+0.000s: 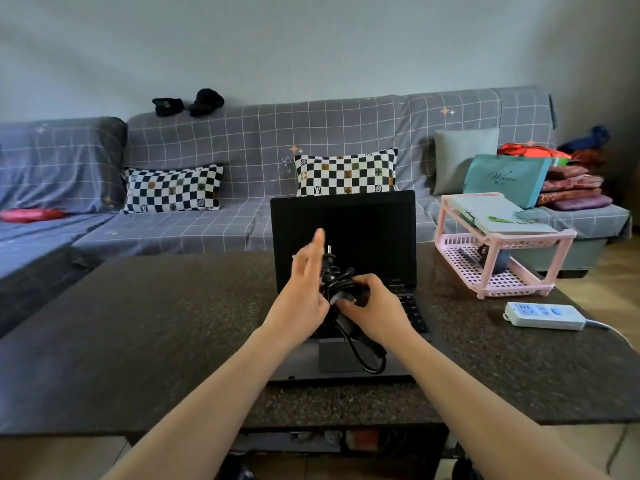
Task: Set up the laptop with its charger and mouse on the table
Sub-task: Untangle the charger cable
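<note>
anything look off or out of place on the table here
Nothing is damaged or spilled. The pink rack at the table's far right sits skewed, and the charger remains a bundled coil held by both hands above the open laptop.

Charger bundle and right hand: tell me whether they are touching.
Touching. The head view shows the right hand with its fingers curled round the coiled charger bundle, held above the open laptop, with no gap visible.
</note>
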Motion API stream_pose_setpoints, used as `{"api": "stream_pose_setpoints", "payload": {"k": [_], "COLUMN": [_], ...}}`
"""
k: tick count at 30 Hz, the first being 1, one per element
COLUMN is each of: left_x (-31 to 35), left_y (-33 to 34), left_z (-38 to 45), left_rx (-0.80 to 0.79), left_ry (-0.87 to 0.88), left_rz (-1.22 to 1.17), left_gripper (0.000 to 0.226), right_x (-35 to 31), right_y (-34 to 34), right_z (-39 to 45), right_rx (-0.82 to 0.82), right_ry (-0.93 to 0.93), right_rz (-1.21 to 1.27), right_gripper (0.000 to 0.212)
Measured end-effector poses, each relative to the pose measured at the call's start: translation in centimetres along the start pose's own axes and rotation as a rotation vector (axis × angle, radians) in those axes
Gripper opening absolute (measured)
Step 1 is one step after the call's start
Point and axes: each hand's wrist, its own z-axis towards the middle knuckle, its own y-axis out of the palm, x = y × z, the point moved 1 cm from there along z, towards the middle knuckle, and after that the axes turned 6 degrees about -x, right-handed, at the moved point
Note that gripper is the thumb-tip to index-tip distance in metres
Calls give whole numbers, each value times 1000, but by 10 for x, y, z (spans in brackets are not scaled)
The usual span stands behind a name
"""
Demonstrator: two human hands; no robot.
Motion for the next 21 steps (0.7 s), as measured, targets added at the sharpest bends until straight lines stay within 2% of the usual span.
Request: {"api": "stream_pose_setpoints", "payload": {"k": [3,7,10,14,18,21], "left_x": [1,4,5,7,6,4], "left_y": [-5,-13,-19,-22,-28,-28], "left_z": [2,4,3,0,5,7], "left_rx": [-113,36,137,222,120,58], "left_ry": [67,78,-4,-49,-66,-38], "left_rz": [66,62,-114,-178,-34,23], "left_gripper": [74,49,35,40,55,50], "right_x": [-3,-5,-4,-8,-12,-13], "right_y": [0,2,0,0,1,2], "right_z": [-3,-3,-3,-7,-8,-8], "right_rx": [2,3,-3,-10,-2,31], "right_ry": [-30,-51,-58,-111,-137,-138], "right_rz": [-13,-33,-13,-20,-82,-88], "right_gripper": [52,52,52,54,56,55]}}
